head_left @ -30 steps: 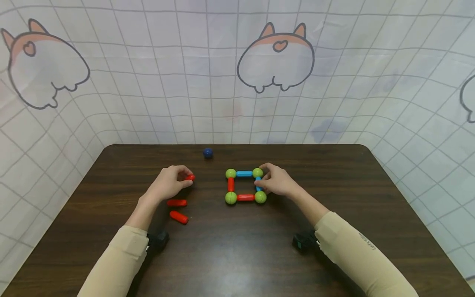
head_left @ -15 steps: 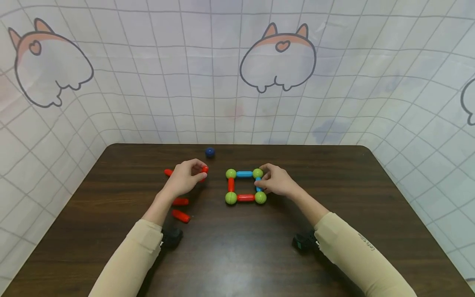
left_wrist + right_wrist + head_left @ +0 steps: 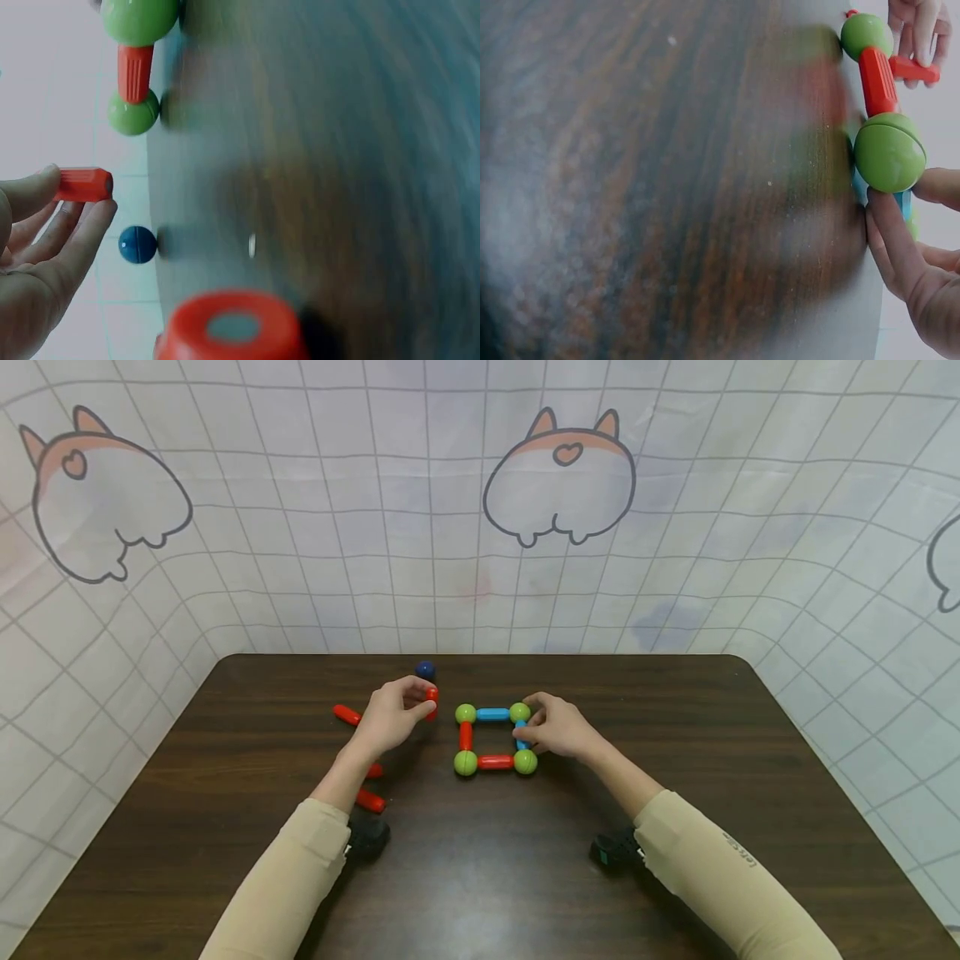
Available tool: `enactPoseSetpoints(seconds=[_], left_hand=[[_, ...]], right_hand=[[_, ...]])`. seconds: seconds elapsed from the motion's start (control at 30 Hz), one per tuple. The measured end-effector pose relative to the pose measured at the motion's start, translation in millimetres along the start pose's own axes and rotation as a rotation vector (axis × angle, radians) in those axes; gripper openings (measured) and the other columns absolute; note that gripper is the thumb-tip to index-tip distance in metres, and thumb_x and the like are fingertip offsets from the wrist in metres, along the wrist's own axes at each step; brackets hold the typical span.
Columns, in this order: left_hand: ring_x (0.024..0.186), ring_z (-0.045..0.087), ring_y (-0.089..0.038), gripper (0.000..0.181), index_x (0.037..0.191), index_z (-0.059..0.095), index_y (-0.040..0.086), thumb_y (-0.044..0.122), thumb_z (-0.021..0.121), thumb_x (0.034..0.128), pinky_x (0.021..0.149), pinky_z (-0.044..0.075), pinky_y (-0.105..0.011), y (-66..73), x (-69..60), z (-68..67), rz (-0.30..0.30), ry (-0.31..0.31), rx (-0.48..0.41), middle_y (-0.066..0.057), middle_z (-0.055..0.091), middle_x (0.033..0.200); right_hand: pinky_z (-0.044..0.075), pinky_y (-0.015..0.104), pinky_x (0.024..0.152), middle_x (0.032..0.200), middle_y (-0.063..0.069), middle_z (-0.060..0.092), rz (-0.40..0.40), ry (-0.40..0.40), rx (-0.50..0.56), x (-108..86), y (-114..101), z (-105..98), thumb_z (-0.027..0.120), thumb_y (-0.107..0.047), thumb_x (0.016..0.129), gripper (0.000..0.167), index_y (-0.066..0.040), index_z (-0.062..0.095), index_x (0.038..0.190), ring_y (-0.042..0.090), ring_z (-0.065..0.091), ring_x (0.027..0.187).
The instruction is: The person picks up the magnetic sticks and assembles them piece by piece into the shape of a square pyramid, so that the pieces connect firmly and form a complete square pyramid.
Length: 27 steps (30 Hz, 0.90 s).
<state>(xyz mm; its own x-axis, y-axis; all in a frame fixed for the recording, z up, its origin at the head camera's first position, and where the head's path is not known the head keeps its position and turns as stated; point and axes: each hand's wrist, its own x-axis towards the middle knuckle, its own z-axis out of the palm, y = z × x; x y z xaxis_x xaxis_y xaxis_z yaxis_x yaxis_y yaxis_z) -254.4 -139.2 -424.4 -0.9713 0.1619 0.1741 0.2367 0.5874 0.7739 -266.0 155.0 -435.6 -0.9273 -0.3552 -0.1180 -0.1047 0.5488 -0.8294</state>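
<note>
Four green balls, joined by two red and two blue rods, form a square; its front side is a red rod (image 3: 496,762) and its back side a blue rod (image 3: 492,714). My left hand (image 3: 392,713) pinches a red rod (image 3: 432,702) upright between thumb and fingers, left of the square's back-left ball (image 3: 466,714). In the left wrist view that held rod (image 3: 84,184) shows its end. My right hand (image 3: 562,727) grips the blue rod (image 3: 522,735) on the square's right side, as the right wrist view also shows beside a green ball (image 3: 889,153).
A dark blue ball (image 3: 425,671) lies near the table's back edge, just behind the left hand. Loose red rods lie to the left, one at the back (image 3: 347,715) and one nearer the front (image 3: 371,801), with another partly hidden by the left forearm.
My left hand has moved right toward the square with its red rod, which has turned upright. A loose red rod behind that hand has come into view. My right hand stays in place.
</note>
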Motion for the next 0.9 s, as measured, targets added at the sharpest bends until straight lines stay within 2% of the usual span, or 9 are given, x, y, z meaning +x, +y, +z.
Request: enactPoseSetpoints(seconds=[0.4,0.67,0.9], left_hand=[[0.104,0.068,-0.026,0.024,0.120,0.069,0.005,0.013,0.073,0.0981,0.092,0.055,-0.042,2.6,13.1,16.3,0.021,0.038,-0.104,-0.008,0.072,0.112],[0.101,0.067,-0.026,0.024,0.120,0.068,0.006,0.012,0.073,0.0977,0.088,0.056,-0.040,5.8,20.0,24.3,0.025,0.036,-0.193,-0.009,0.070,0.111],[0.105,0.067,-0.025,0.023,0.120,0.068,0.008,0.014,0.072,0.0984,0.091,0.055,-0.040,7.2,24.3,32.4,0.033,0.015,-0.192,-0.007,0.070,0.113]], right_hand=[[0.061,0.038,0.074,0.105,0.017,0.066,0.002,-0.008,0.003,2.9,0.2,-3.0,0.075,-0.013,0.096,0.063,0.003,0.043,0.148,0.024,0.072,0.079],[0.061,0.037,0.074,0.105,0.017,0.065,0.000,-0.008,0.005,3.0,-0.2,-3.0,0.075,-0.012,0.096,0.063,0.003,0.043,0.148,0.024,0.072,0.080],[0.061,0.037,0.074,0.105,0.017,0.065,0.000,-0.006,0.009,1.6,-0.3,-2.6,0.075,-0.013,0.095,0.062,0.003,0.044,0.147,0.024,0.072,0.079]])
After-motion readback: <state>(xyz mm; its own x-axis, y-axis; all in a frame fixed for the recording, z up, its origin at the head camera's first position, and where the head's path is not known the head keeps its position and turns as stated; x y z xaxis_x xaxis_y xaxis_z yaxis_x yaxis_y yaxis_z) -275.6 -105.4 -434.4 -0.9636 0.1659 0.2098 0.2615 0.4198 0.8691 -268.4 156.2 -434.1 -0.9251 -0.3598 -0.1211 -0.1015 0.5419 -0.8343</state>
